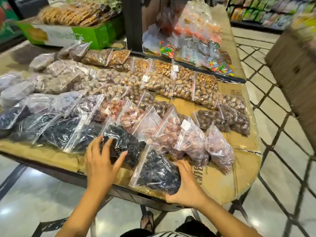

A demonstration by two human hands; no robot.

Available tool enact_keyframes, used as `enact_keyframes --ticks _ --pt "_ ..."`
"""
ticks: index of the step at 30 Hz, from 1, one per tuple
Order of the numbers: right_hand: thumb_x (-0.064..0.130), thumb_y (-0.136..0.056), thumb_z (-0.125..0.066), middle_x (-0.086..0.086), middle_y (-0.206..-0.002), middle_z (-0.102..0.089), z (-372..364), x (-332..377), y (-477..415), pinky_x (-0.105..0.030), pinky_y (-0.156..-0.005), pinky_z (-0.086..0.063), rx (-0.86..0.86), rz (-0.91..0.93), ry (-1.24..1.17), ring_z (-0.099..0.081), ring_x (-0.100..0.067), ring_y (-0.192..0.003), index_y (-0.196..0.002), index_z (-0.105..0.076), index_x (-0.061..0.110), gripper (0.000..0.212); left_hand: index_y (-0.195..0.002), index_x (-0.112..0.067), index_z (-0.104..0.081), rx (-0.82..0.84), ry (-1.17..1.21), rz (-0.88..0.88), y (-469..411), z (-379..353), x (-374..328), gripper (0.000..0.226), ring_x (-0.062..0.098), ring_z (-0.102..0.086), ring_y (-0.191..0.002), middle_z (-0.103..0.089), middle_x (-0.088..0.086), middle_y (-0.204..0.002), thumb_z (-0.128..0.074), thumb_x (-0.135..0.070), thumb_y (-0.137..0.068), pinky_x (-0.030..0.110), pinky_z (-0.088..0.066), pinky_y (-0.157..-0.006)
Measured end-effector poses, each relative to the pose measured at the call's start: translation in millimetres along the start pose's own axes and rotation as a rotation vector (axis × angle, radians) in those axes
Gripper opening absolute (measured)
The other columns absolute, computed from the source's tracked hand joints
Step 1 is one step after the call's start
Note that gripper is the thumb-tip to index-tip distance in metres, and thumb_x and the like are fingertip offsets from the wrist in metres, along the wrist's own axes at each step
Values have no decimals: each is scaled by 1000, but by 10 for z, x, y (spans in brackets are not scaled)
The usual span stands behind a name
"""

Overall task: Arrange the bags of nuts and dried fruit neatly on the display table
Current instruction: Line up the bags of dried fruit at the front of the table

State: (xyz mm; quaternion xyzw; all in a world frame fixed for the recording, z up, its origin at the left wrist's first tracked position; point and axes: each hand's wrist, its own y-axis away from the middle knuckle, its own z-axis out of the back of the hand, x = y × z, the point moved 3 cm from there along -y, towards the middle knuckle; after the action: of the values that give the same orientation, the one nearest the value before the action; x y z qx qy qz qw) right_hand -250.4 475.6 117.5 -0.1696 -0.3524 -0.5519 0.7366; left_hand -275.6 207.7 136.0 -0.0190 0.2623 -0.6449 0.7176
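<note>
Clear zip bags of nuts and dried fruit lie in slanted rows on the cardboard-covered display table. My right hand grips the near end of a bag of dark dried fruit at the table's front edge. My left hand rests with fingers spread on the neighbouring dark fruit bag, pressing it down. Bags of reddish dried fruit overlap just behind. Brown nut bags fill the far rows, and purple-grey bags lie to the left.
A green carton of biscuits stands at the back left. Bags of coloured candy pile up behind a black post. A cardboard box stands to the right over the tiled floor. Stocked shelves line the far right.
</note>
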Motion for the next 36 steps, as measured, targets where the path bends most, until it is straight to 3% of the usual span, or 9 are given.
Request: enact_keyframes --ticks 4,8,10,14,18,24,28,32,36 --pt "56 -57 -77 7 -125 -31 -31 312 -201 -27 -111 -27 -116 76 -42 -30 -8 -125 -134 -34 17 96 -137 -12 -46 147 124 5 -215 -38 155 70 29 -33 -136 -40 10 -147 -31 -61 -90 49 -29 -109" --pt "68 -66 -65 2 -141 -28 -183 475 -457 -37 -116 -18 -83 65 266 -17 -14 -133 -148 -16 19 107 -141 -13 -41 159 351 47 -238 -11 166 70 19 -28 -139 -35 1 -151 -24 -60 -92 41 -23 -114" --pt "65 -71 -64 -1 -148 -22 -314 489 -454 -41 -118 -16 -88 15 341 -10 -18 -137 -149 -8 17 107 -143 -14 -39 153 386 79 -214 -2 168 73 16 -24 -141 -33 1 -153 -20 -63 -92 37 -18 -115" --pt "61 -72 -66 0 -153 -16 -408 412 -429 -40 -119 -9 -118 -58 268 -5 -20 -142 -150 -2 18 109 -148 -19 -28 191 199 -60 -141 -2 132 80 16 -12 -146 -19 -2 -157 -16 -71 -88 45 -7 -118" --pt "65 -67 -68 -1 -150 -24 -391 346 -420 -39 -119 -19 -162 -66 163 -11 -15 -140 -148 -15 14 109 -150 -27 -14 339 38 -273 -93 -75 -31 87 12 2 -147 -3 -3 -160 -21 -81 -81 45 -5 -119" --pt "64 -72 -64 -6 -153 -22 -378 369 -459 -35 -117 -14 -142 -77 243 -15 -24 -141 -150 -11 10 109 -148 -30 -25 366 7 -158 -153 -73 -143 85 11 0 -146 -5 -7 -159 -22 -81 -80 43 -10 -118" --pt "63 -68 -68 -15 -148 -31 -413 398 -448 -40 -114 -23 -215 -122 228 -25 -30 -136 -149 -16 9 111 -147 -29 -27 384 1 -104 -176 -53 -219 85 11 0 -146 -6 -8 -159 -22 -81 -80 40 -8 -118" --pt "67 -72 -62 -11 -154 -14 -411 405 -429 -39 -116 -16 -161 -150 224 -11 -27 -140 -150 1 13 114 -149 -28 -22 384 -8 -90 -122 -6 -217 88 11 1 -146 -3 -6 -160 -21 -82 -79 36 -4 -117" --pt "74 -66 -60 -6 -153 -14 -358 598 -330 -40 -117 -15 -162 -109 139 -5 -24 -140 -150 -5 17 116 -148 -25 -26 345 93 -107 9 102 -115 83 14 -4 -147 -6 -4 -160 -24 -77 -84 41 -9 -119"
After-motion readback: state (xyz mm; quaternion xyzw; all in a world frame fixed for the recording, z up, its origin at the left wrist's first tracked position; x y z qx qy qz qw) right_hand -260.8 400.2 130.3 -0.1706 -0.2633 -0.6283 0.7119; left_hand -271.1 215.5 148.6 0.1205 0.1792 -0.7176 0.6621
